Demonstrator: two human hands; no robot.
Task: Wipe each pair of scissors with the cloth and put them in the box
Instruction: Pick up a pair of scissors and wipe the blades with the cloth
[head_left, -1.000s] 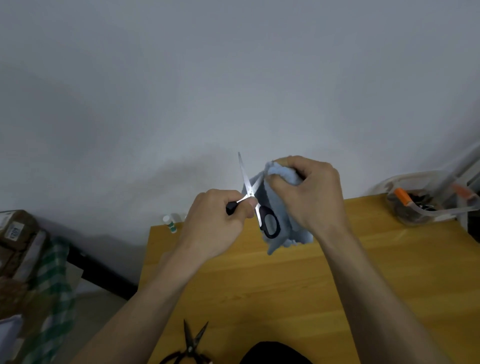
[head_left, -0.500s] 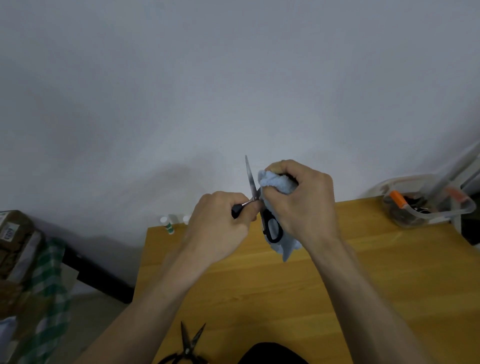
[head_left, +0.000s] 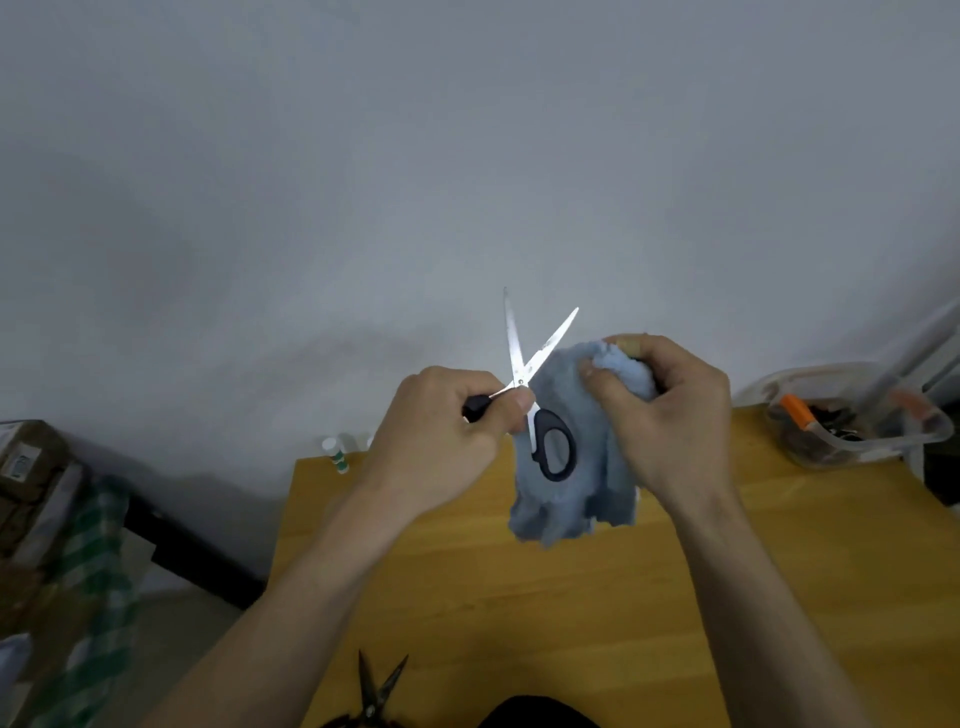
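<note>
Head view: at the frame's center, above the wooden counter, the left hand grips one black handle of the scissors, blades spread upward, while the right hand clutches the bunched blue cloth hanging behind the other handle. A second pair of dark scissors lies at the bottom edge, and a clear box sits on the counter at the right.

plain grey wall behind a wooden table.

Scissors left of cloth — above table
</note>
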